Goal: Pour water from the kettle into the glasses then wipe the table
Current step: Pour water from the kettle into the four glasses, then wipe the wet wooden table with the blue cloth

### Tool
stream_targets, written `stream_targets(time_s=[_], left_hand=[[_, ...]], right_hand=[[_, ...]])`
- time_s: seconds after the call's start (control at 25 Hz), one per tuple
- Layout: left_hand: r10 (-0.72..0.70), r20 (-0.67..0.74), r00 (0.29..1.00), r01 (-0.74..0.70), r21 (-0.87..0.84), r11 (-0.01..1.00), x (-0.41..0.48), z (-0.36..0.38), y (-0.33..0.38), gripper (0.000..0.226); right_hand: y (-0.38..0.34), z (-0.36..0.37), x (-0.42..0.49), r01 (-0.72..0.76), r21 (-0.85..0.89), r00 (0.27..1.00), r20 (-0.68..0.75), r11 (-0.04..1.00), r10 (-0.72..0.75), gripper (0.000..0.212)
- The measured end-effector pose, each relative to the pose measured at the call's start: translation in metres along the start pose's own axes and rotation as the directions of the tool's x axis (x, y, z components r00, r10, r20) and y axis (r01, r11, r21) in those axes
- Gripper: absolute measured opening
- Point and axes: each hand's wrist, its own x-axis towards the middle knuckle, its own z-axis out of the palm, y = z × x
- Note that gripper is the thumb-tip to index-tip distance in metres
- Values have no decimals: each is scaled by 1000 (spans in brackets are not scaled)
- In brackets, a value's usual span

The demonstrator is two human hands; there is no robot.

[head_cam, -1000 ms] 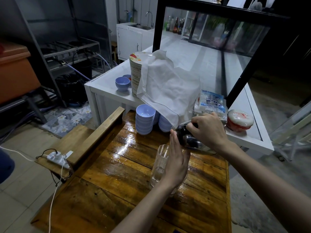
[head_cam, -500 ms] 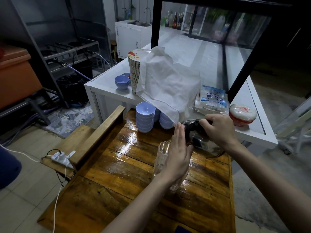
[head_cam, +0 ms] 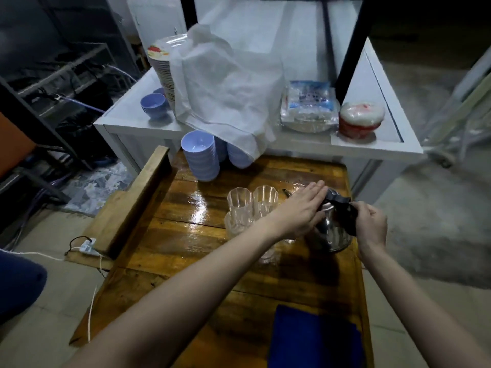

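Observation:
A steel kettle [head_cam: 334, 232] with a black handle and lid stands upright near the right edge of the wet wooden table [head_cam: 186, 235]. My right hand [head_cam: 370, 227] grips its black handle from the right. My left hand [head_cam: 303, 211] lies flat with straight fingers against the kettle's lid and left side. Just left of it stand clear glasses [head_cam: 240, 205], two at the back and others partly hidden under my left forearm. A blue cloth [head_cam: 313, 338] lies folded at the table's near right corner.
Stacks of blue bowls [head_cam: 200, 158] stand at the table's far edge. Behind is a white counter [head_cam: 345, 148] with a plate stack under a white cloth [head_cam: 228, 83], a plastic packet and a red-rimmed tub [head_cam: 361, 119]. A power strip [head_cam: 86, 247] lies on the low wooden ledge at left.
The kettle has gone from tilted over a glass to standing upright on the table. My left hand left the glass and now lies on the kettle. The view has tilted down, showing the blue cloth.

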Motion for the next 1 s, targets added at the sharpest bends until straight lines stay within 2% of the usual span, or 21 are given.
stream_targets(time_s=[0.08,0.2,0.36,0.52,0.6,0.68,0.8,0.84,0.92,0.96,1.0], left_hand=[[34,115,993,-40,55,998,8,15,-2,62],[40,234,971,-63,92,994,18,32,-1,64],[61,263,963,-105,157,982,33,47,11,65],[82,204,975,-122,190,974,40,61,21,64],[92,172,981,-123,181,976,42,67,22,62],[88,129,988,-107,142,984,41,74,23,59],[48,-1,999,-48,-6,999,17,86,33,57],[26,-62,998,-31,-74,997,2,89,37,55],[2,-152,988,-32,-189,981,-41,98,41,48],[-2,-165,986,-35,-217,975,-68,105,39,42],[-7,-160,987,-30,-228,973,-95,112,34,37]], right_hand=[[22,-6,1,-76,55,997,-27,996,77,31],[43,-15,1,-101,116,994,-39,988,106,32],[59,-27,8,-126,167,987,-77,978,141,31],[66,-31,18,-148,189,981,-100,971,169,28],[73,-33,22,-180,138,978,-85,974,193,29],[82,-38,25,-194,59,981,0,979,195,30],[93,-48,27,-176,39,978,124,984,170,27],[95,-52,23,-130,-13,987,95,991,131,22],[105,-66,2,-34,-209,997,-77,977,18,22],[116,-72,-16,19,-306,994,-99,952,-51,25],[129,-78,-39,84,-391,994,-37,917,-107,26]])
